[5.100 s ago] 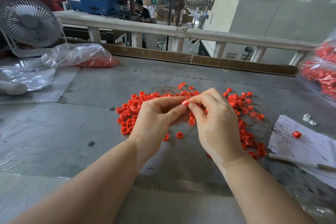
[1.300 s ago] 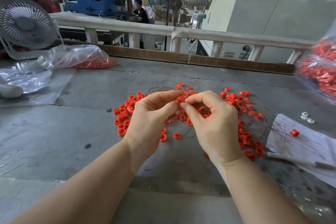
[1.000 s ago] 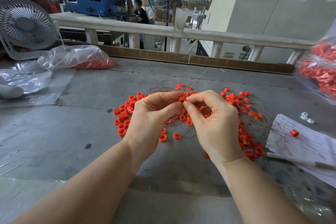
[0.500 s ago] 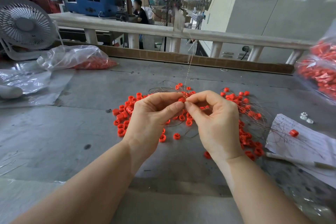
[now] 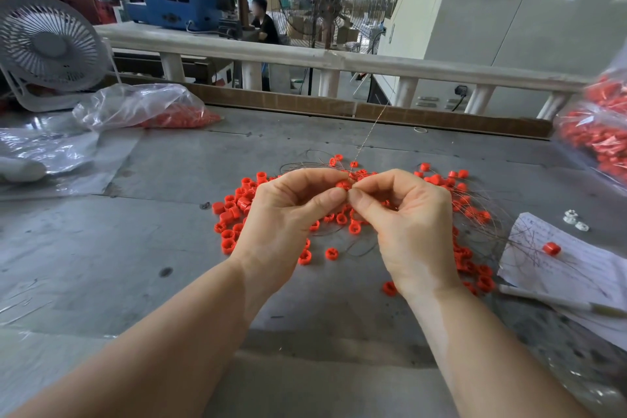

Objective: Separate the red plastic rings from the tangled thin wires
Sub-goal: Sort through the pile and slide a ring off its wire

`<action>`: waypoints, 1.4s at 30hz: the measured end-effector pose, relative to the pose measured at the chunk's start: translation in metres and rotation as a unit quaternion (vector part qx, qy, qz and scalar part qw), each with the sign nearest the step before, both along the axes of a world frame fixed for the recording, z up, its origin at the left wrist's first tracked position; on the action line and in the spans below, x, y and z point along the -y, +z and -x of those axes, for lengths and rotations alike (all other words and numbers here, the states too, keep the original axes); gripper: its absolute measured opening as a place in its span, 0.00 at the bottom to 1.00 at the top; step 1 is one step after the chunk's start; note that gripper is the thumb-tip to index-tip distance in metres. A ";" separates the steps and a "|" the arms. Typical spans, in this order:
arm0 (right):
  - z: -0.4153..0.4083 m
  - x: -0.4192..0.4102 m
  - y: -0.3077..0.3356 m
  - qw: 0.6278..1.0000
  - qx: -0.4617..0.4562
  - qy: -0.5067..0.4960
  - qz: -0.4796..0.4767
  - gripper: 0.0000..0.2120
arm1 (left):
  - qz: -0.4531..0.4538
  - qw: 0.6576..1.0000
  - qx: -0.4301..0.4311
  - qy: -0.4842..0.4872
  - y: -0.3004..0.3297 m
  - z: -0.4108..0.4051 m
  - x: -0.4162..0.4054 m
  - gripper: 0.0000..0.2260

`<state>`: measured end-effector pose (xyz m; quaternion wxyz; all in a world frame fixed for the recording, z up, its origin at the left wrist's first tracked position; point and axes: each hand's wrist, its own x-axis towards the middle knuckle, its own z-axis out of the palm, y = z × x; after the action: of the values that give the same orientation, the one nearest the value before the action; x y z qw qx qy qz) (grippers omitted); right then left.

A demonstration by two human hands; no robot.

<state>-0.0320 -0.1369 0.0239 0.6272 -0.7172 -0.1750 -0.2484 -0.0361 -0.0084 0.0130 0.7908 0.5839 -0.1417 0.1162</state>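
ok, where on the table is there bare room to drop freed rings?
Bare grey table left of the ring pile, running up to the plastic sheet. Also the strip behind the pile, before the cardboard edge. Crowded: centre under the left hand and right hand; right side has tangled wires and paper.

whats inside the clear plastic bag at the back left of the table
Inside the clear plastic bag lies a heap of red rings, bunched toward its right end. Crumpled, glaring film hides the left part, so any wires in there cannot be made out.
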 end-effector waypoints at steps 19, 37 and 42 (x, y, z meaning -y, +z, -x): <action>-0.002 -0.002 -0.001 0.996 -0.049 0.030 -0.062 0.09 | 0.050 0.998 -0.012 -0.023 -0.003 -0.001 0.005 0.07; -0.002 -0.004 -0.004 0.996 -0.085 0.033 -0.023 0.05 | 0.058 0.995 -0.068 -0.043 -0.006 -0.004 0.008 0.10; -0.001 -0.007 -0.004 0.993 -0.095 0.074 -0.007 0.09 | 0.046 0.995 -0.067 -0.058 -0.005 -0.003 0.009 0.10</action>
<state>-0.0306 -0.1300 0.0197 0.6624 -0.7183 -0.1659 -0.1333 -0.0330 -0.0172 0.0082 0.8301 0.5441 -0.1162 0.0374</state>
